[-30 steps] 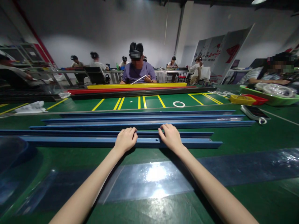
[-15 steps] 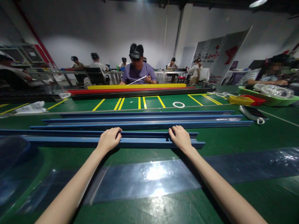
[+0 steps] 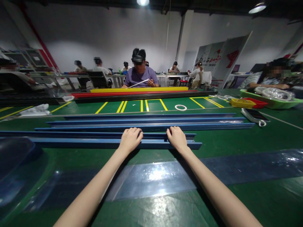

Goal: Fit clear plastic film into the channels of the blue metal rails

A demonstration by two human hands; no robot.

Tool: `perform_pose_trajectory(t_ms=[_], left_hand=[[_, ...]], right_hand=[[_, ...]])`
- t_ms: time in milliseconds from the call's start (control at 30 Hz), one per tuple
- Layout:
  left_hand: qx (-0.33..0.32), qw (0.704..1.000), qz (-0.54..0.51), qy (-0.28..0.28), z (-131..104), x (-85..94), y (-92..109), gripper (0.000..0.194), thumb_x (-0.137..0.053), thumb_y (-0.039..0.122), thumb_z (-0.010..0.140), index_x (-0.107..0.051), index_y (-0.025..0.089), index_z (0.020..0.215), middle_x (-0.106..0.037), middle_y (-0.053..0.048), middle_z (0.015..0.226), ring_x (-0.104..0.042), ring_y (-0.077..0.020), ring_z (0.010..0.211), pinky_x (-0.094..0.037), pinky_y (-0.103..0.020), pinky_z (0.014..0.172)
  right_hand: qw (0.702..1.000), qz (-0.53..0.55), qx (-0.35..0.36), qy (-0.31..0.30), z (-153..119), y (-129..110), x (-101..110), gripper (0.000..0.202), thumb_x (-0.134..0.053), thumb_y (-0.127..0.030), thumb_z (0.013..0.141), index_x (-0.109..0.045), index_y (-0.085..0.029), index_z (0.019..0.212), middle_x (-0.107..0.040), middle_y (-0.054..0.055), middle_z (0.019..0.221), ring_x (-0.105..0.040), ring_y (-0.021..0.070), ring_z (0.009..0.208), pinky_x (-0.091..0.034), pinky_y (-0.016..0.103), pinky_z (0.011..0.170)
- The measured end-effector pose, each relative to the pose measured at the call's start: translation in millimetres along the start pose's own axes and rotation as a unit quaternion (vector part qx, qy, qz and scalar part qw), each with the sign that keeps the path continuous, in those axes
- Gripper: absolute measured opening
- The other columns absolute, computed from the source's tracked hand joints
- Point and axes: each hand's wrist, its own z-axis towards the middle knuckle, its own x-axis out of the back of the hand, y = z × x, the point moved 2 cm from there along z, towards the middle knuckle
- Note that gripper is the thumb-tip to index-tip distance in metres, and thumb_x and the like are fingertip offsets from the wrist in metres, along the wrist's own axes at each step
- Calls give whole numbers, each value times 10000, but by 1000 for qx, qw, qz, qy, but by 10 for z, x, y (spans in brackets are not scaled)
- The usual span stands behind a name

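Reaches both bare arms [image 3: 94,183] forward and inward over the green worktop [image 3: 236,138], with wrists low, knuckles up and fingers bent. Rests the left hand [image 3: 131,138] on top of the near blue rail [image 3: 156,144], thumb toward the right; cannot tell if gripping or only touching, with fingertips out of sight. Grasps the same rail from above with the right hand [image 3: 177,137], thumb toward the left, close to the right end. Looks plain blue and a bit shiny, like a long gutter with two thin sides and an open top. Lies on the worktop, well in front of the body. Stretches from side to side, open part up, with one end just past the right hand and the rest going out of view on the left, partly behind a dark blue curved thing [image 3: 19,157]. Has a shiny clear strip [image 3: 151,179] on the near side, lying nearly the same way, and more blue rails [image 3: 213,126] just beyond, lined up the same way. Farther off, shows a white ring [image 3: 181,110], a phone-like thing [image 3: 254,116] and a yellow rail [image 3: 139,90].
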Motion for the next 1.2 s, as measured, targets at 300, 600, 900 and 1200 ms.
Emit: perform_pose_trajectory(t_ms=[300,600,900,1200], left_hand=[[-49,997,-10,61,-65,-283,302,310,-349,269,859,-579,158,1035,-614,-102,993,-533,-224,931,-380,-375,804],[-47,996,-14,77,-66,-290,300,313,-349,262,851,-596,174,1021,-622,-100,988,-541,-221,924,-395,-380,801],[-43,997,-10,70,-62,-308,293,328,-339,260,854,-592,156,1034,-617,-99,1005,-533,-228,931,-383,-380,802],[-48,996,10,76,-59,-303,298,326,-344,262,852,-595,153,1030,-622,-83,1001,-537,-219,913,-381,-359,800]], right_hand=[[999,-11,21,30,-54,28,-3,274,-334,-235,856,-564,-175,720,-603,67,763,-513,176,788,-335,260,681],[999,-11,37,33,-52,55,-12,272,-331,-223,852,-550,-185,696,-601,60,748,-505,172,762,-313,266,668],[998,-15,49,23,-44,76,-2,253,-338,-220,848,-541,-186,700,-597,60,753,-498,173,766,-312,262,663],[998,-19,56,27,-53,75,4,245,-344,-216,847,-535,-184,697,-592,53,745,-500,169,764,-309,258,662]])
